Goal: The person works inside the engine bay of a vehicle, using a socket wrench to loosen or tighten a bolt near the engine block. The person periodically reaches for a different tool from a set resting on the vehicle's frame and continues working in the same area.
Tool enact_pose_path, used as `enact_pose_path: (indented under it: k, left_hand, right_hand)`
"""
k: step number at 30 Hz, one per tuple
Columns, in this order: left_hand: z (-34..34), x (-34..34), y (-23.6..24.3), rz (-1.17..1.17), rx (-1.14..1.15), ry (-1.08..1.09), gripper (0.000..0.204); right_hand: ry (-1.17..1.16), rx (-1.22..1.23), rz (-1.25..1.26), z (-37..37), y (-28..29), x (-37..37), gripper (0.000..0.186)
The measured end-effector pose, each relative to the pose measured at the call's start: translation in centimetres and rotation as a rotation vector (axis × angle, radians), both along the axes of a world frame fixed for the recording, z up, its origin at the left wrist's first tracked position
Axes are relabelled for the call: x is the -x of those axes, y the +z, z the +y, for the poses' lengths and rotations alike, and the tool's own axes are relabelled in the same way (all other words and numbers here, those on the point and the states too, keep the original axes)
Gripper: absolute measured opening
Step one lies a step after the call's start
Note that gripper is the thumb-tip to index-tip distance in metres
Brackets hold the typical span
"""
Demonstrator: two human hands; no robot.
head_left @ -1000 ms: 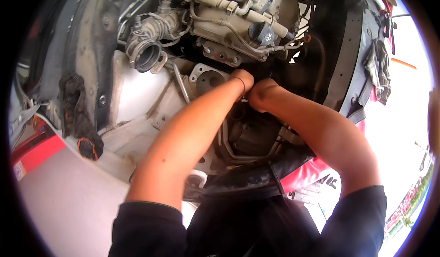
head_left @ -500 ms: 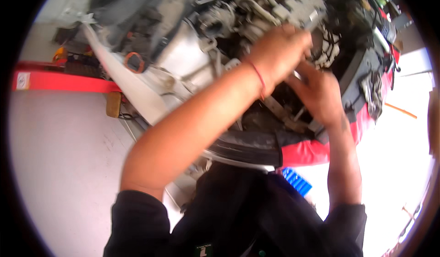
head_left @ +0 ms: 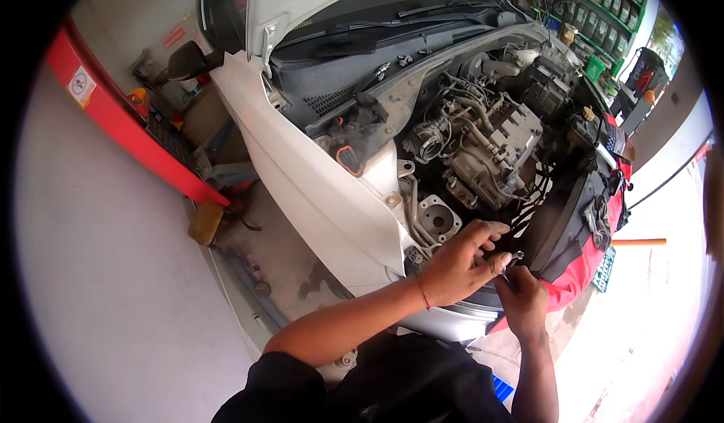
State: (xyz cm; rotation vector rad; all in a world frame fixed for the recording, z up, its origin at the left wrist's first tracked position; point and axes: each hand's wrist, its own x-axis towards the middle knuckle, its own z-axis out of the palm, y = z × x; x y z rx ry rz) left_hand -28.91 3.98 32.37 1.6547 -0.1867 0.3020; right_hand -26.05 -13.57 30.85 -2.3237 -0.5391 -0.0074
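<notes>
Both my hands meet over the front of a car's open engine bay. A small shiny metal piece (head_left: 518, 256) shows between them; its kind is too small to make out. Bent fingers and the thumb of my left hand (head_left: 458, 268) close on its near side. From the right, my right hand (head_left: 523, 293) grips it, with the fingers curled and partly hidden. Beyond the hands sits the dusty engine (head_left: 494, 147). A square metal mount with a round hole (head_left: 440, 219) lies just past my left wrist.
The white fender (head_left: 317, 189) runs along the left under the raised hood (head_left: 302, 0). A red cover (head_left: 571, 288) drapes the car's front edge, with a crumpled grey cloth (head_left: 598, 219) near it. A red lift post (head_left: 136, 121) stands left; green shelves (head_left: 603, 15) are at the back right.
My hands have come back from over the engine toward the front edge, still close together. The view has shifted, showing more of the car and hood, and is sharper.
</notes>
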Motion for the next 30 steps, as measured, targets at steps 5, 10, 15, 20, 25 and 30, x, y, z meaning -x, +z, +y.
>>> enact_pose_path:
  k: [5, 10, 15, 20, 25, 30]
  left_hand:
    - [11.6, -3.5, 2.7, -0.1, -0.145, 0.253, 0.026]
    - [29.0, -14.5, 3.1, 0.111, -0.859, 0.77, 0.027]
    - [32.6, -21.8, -0.2, 0.576, -1.039, 0.68, 0.032]
    - [36.5, -24.1, -1.4, 0.596, -1.088, 0.581, 0.033]
    - [34.1, -21.5, 5.3, 0.67, -1.251, 0.381, 0.038]
    - [34.6, -17.6, 8.7, 0.885, -1.191, 0.336, 0.028]
  right_hand:
    - [-0.3, 0.077, 0.043, -5.2, -0.7, 3.7, 0.01]
    - [-0.425, 0.106, 0.035, -10.1, -3.9, 6.6, 0.009]
    - [-0.56, 0.032, 0.053, -12.0, -5.7, 8.2, 0.013]
    - [-0.574, -0.037, 0.037, -11.6, -5.6, 7.4, 0.015]
    - [-0.487, 0.001, 0.114, -11.2, -5.8, 4.5, 0.012]
    - [-0.332, -0.008, 0.128, -8.2, -4.5, 1.2, 0.011]
